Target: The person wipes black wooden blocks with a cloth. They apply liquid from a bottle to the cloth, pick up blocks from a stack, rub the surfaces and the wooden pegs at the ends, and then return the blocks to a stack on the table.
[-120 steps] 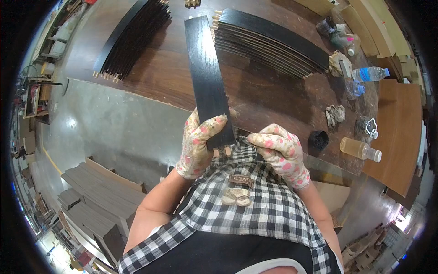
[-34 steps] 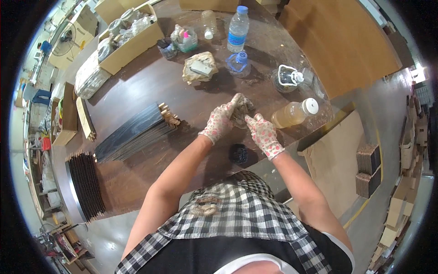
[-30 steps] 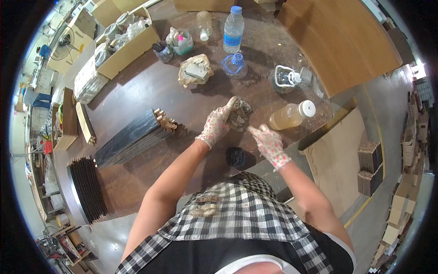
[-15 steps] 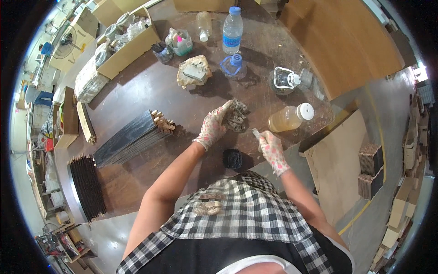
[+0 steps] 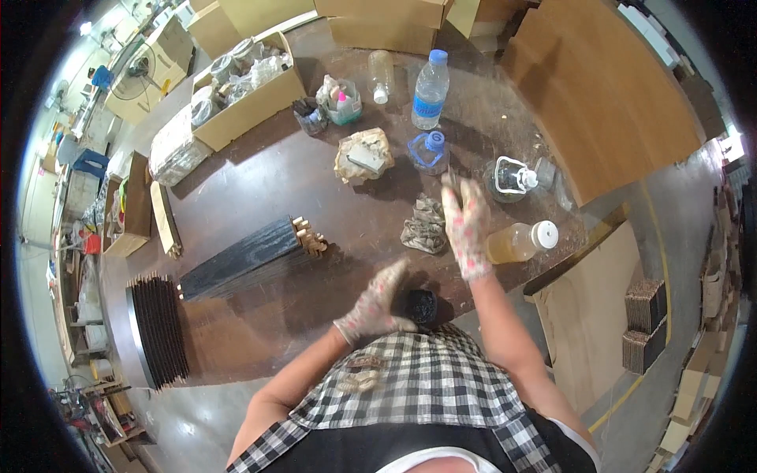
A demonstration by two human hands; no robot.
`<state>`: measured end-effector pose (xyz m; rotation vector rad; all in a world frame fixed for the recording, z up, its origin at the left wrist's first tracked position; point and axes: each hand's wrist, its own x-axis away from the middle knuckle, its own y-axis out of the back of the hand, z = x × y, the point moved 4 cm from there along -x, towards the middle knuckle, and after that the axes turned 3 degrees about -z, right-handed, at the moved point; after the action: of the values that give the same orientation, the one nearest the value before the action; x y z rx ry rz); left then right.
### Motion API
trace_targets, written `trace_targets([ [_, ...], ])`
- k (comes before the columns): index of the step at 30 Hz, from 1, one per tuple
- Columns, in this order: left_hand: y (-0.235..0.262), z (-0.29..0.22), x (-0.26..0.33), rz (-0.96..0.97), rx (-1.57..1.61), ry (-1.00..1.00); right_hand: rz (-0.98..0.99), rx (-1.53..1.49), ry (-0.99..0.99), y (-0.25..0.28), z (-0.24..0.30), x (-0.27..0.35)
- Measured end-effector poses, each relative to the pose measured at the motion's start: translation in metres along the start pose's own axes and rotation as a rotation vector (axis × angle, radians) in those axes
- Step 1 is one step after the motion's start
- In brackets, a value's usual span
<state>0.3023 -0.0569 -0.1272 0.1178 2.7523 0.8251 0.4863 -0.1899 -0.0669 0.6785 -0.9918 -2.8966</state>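
Note:
Both my hands wear pale gloves with pink spots. Low over the table's near edge, my left hand (image 5: pixel 377 303) is open, thumb and fingers apart, just left of a small black cup (image 5: pixel 423 306) with dark contents. My right hand (image 5: pixel 467 225) is raised near the table's right side, fingers close together. A small pale thing seems to be at its fingertips, too blurred to name. Left of that hand lies a crumpled, stained grey rag (image 5: pixel 424 226). Right of it stands a jar of yellowish liquid (image 5: pixel 512 243) with a white lid, partly behind my hand.
Black strips with bare wooden ends lie in a stack (image 5: pixel 244 256) and a second bundle (image 5: pixel 158 331) at left. Beyond are a paper-wrapped bundle (image 5: pixel 364 157), a blue-capped water bottle (image 5: pixel 430 91), a cut bottle with a blue handle (image 5: pixel 428 153), and an open carton (image 5: pixel 252 98).
My left hand has let go of the rag and come back toward the black cup, opening. My right hand has moved forward, to the rag's right side. The view has shifted slightly.

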Motion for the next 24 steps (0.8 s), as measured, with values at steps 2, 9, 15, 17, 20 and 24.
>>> trace_targets([
  [2,-0.013,-0.003,0.003,0.032,-0.07,-0.12,-0.053,-0.052,0.001,-0.014,0.008,-0.038],
  [9,-0.043,0.029,0.0,0.108,0.059,-0.158,0.058,0.01,0.032,-0.082,-0.032,-0.079],
  [15,0.015,0.017,-0.037,-0.268,0.143,0.088,-0.108,-0.063,-0.03,-0.035,-0.006,-0.071],
  [17,0.032,0.012,-0.084,-0.402,0.047,0.103,-0.212,-0.135,0.033,-0.007,0.013,-0.069],
  [20,0.03,0.033,-0.148,-0.465,0.095,0.121,-0.269,-0.248,0.034,0.01,0.017,-0.067],
  [24,0.018,0.058,-0.203,-0.419,0.12,0.224,-0.297,-0.262,-0.04,0.016,0.008,-0.068],
])
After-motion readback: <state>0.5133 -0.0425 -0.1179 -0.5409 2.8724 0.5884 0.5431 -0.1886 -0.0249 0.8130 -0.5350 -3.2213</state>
